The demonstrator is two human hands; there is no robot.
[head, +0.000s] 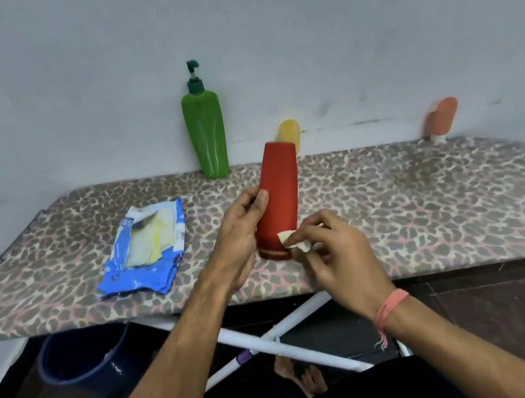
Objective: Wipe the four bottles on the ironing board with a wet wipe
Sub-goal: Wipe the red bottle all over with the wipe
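Right hand (335,249) pinches wet wipe (290,239) against red bottle (277,203) clamped in left hand (242,233); a loosened grip risks dropping it onto the ironing board (429,205).

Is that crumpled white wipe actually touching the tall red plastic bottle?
Touching. In the head view, the right hand presses the crumpled white wipe against the lower side of the tall red plastic bottle, with no gap showing.

My leopard-print ironing board (395,211) carries a blue wipes pack (145,253) near its left end; green (205,132), yellow (289,131) and orange (442,120) bottles line its far edge.
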